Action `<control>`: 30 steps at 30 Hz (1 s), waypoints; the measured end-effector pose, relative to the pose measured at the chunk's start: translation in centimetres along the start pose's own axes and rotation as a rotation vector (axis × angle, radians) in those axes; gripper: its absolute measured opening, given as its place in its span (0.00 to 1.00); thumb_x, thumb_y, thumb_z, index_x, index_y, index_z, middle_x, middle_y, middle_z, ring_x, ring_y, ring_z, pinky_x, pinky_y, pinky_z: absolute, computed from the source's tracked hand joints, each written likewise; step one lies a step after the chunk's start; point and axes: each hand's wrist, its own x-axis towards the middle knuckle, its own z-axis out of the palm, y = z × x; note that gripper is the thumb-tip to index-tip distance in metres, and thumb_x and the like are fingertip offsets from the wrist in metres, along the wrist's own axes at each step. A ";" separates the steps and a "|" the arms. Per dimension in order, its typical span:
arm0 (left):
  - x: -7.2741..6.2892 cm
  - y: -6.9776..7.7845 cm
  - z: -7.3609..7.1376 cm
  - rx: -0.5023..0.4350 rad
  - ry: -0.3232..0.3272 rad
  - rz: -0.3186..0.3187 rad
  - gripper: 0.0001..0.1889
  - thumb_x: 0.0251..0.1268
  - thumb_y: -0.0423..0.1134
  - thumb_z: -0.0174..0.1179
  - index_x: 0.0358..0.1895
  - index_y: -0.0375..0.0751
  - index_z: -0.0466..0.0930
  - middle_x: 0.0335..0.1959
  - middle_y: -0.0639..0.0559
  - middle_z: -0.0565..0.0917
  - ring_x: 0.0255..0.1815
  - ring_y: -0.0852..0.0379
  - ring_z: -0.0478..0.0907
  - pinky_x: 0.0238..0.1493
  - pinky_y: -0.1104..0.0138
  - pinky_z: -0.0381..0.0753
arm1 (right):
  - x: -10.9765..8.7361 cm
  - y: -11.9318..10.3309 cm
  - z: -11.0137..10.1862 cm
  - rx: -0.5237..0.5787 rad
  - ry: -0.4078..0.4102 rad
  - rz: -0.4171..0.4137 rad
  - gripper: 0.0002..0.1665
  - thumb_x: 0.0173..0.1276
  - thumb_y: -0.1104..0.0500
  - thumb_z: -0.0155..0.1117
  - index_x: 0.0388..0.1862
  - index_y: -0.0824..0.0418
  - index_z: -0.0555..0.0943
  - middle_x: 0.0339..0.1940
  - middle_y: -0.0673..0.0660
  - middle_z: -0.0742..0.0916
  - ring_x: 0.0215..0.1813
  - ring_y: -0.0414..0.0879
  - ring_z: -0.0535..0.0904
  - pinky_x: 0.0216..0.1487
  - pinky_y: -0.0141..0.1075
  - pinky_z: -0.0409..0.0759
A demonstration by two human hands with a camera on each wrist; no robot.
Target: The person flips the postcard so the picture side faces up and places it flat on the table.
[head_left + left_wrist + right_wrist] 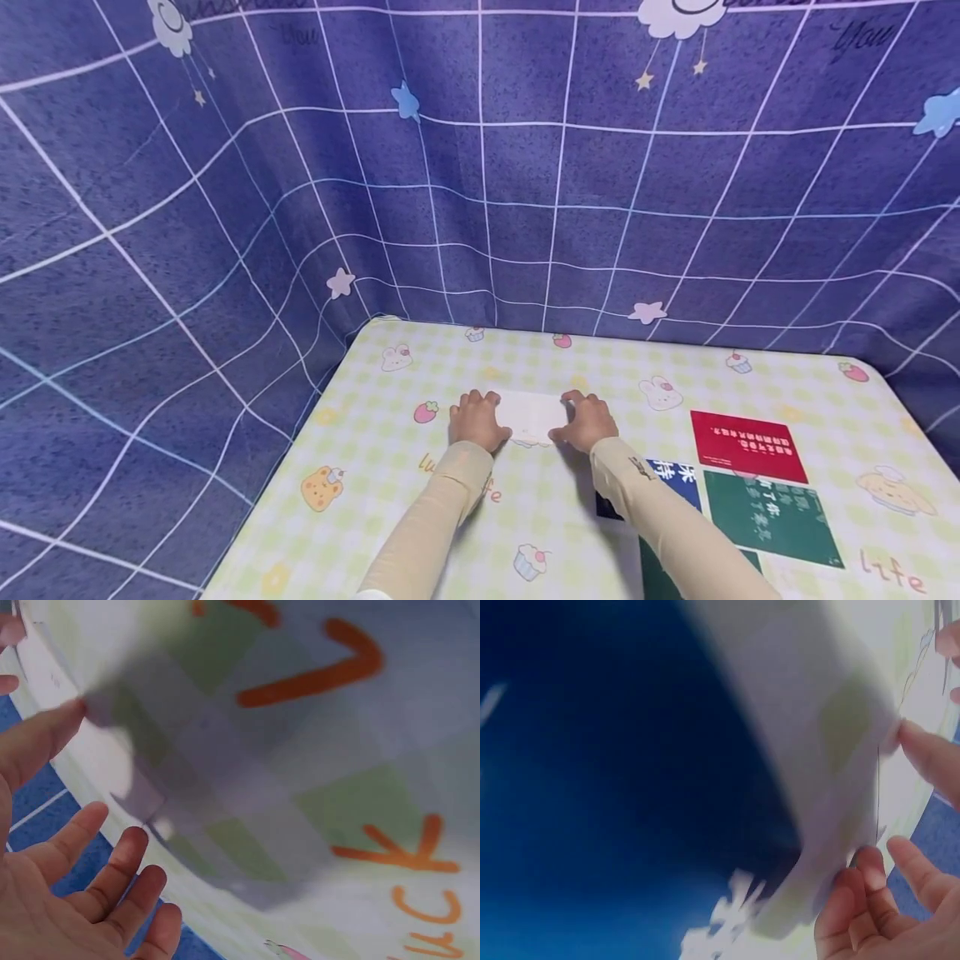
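Note:
A small white card (534, 414), bearing a faint mark near its near edge, lies flat between both hands toward the far part of the table. My left hand (477, 421) holds its left side, thumb at the near corner and fingers toward the far one. In the left wrist view, the thumb's tip meets the white card (94, 750) while the fingers are spread. On the right side, my right hand (587, 421) grips it likewise. The right wrist view shows that thumb and the fingertips at the edge of the white card (892, 795).
Right of the hands lie a red card (750, 446), a green card (772, 517) and a dark blue card (681, 482) with white writing. Another green card (654, 575) is partly under the right forearm. A blue grid curtain (525, 167) hangs behind the patterned tablecloth (375, 467).

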 end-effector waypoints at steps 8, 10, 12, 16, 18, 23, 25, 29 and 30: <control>0.9 -0.1 -0.7 0.018 -0.058 0.028 0.36 0.46 0.48 0.80 0.63 0.46 0.79 0.52 0.42 0.78 0.56 0.44 0.72 0.56 0.51 0.71 | 0.5 1.0 -0.5 0.029 0.006 -0.040 0.44 0.51 0.50 0.83 0.66 0.63 0.77 0.51 0.69 0.81 0.59 0.68 0.75 0.60 0.58 0.75; 1.1 -0.1 -0.9 0.036 -0.099 0.033 0.40 0.44 0.49 0.81 0.65 0.47 0.78 0.53 0.41 0.77 0.56 0.44 0.70 0.56 0.51 0.70 | 0.5 1.0 -0.4 0.011 -0.007 -0.045 0.47 0.51 0.48 0.84 0.67 0.63 0.76 0.53 0.70 0.80 0.59 0.67 0.74 0.60 0.58 0.75; 1.2 -0.1 -1.0 0.060 -0.137 0.037 0.42 0.43 0.51 0.82 0.67 0.48 0.77 0.54 0.41 0.76 0.56 0.44 0.69 0.55 0.52 0.70 | 0.5 0.9 -0.3 -0.016 -0.031 -0.044 0.50 0.50 0.46 0.84 0.70 0.63 0.75 0.54 0.70 0.79 0.59 0.66 0.73 0.59 0.58 0.75; 1.3 -0.1 -1.1 0.096 -0.184 0.053 0.46 0.40 0.53 0.83 0.69 0.50 0.75 0.54 0.41 0.75 0.54 0.45 0.68 0.53 0.53 0.69 | 0.3 0.9 -0.3 -0.056 -0.058 -0.034 0.53 0.49 0.45 0.85 0.71 0.63 0.74 0.54 0.69 0.77 0.56 0.64 0.71 0.57 0.57 0.74; 1.3 -0.1 -1.1 0.100 -0.197 0.061 0.48 0.38 0.53 0.84 0.70 0.51 0.75 0.54 0.41 0.75 0.53 0.46 0.67 0.53 0.54 0.68 | 0.2 1.0 -0.2 -0.066 -0.052 -0.032 0.53 0.47 0.45 0.85 0.70 0.63 0.75 0.53 0.68 0.77 0.55 0.62 0.70 0.55 0.56 0.74; 1.3 0.1 -1.3 0.115 -0.220 0.067 0.50 0.35 0.54 0.84 0.70 0.52 0.75 0.55 0.42 0.74 0.51 0.47 0.64 0.52 0.55 0.66 | 0.2 1.1 -0.3 -0.079 -0.048 -0.042 0.50 0.43 0.44 0.87 0.64 0.62 0.78 0.50 0.66 0.77 0.52 0.60 0.69 0.53 0.54 0.72; 1.3 0.2 -1.4 0.122 -0.224 0.067 0.50 0.35 0.54 0.84 0.70 0.52 0.75 0.55 0.42 0.74 0.52 0.48 0.64 0.53 0.55 0.66 | 0.2 1.0 -0.4 -0.079 -0.055 -0.038 0.49 0.42 0.45 0.88 0.62 0.61 0.79 0.49 0.65 0.77 0.52 0.60 0.69 0.53 0.54 0.72; 1.2 0.3 -1.5 0.109 -0.211 0.076 0.49 0.35 0.53 0.85 0.69 0.51 0.75 0.56 0.42 0.75 0.53 0.47 0.65 0.54 0.54 0.66 | 0.2 1.0 -0.5 -0.078 -0.062 -0.026 0.48 0.42 0.44 0.87 0.60 0.62 0.78 0.49 0.65 0.77 0.52 0.60 0.69 0.54 0.54 0.72; 1.2 0.2 -1.4 0.103 -0.205 0.080 0.49 0.34 0.52 0.85 0.69 0.50 0.75 0.56 0.42 0.75 0.54 0.46 0.65 0.54 0.54 0.66 | 0.1 1.0 -0.6 -0.075 -0.059 -0.022 0.48 0.43 0.44 0.87 0.61 0.62 0.78 0.50 0.65 0.77 0.53 0.61 0.69 0.55 0.55 0.72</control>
